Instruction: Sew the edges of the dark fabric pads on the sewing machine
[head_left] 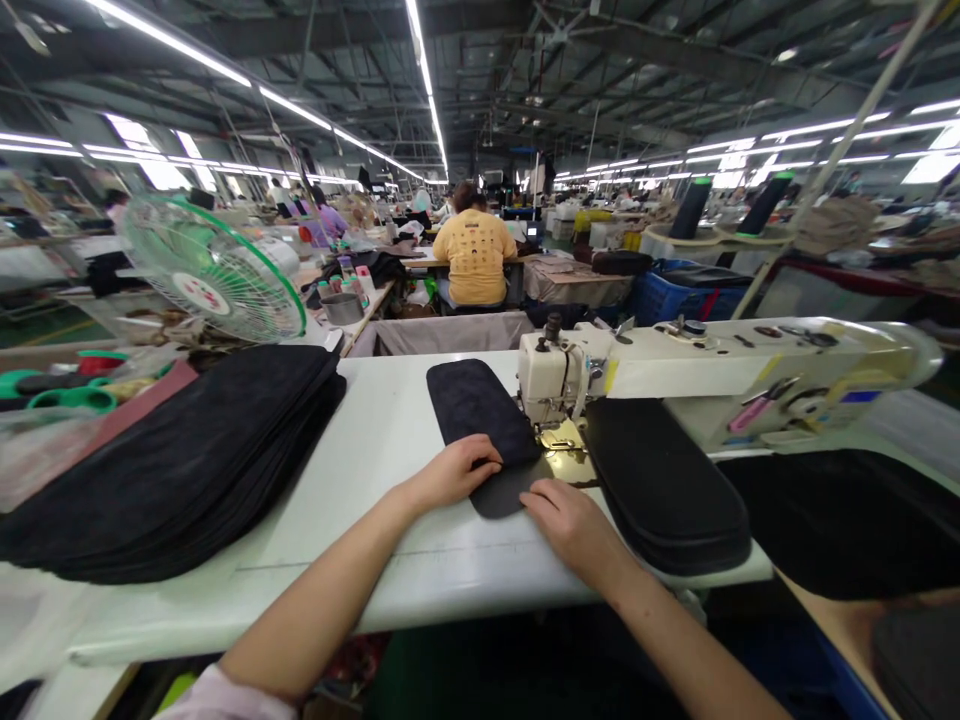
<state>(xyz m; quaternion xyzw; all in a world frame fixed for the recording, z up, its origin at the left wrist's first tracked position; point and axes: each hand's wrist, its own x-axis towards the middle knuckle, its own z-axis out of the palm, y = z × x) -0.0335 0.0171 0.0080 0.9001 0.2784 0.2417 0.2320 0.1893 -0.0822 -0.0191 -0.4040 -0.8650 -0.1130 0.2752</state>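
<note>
A dark oblong fabric piece lies on the white table, its right edge under the head of the cream sewing machine. My left hand rests on the piece's near left part, fingers curled down onto it. On the near end of the piece my right hand lies flat, fingers pressed together and pointing toward the needle plate.
A thick stack of dark pieces lies at the left, another stack right of the machine. A green fan stands at the far left. A person in a yellow shirt sits ahead, back turned.
</note>
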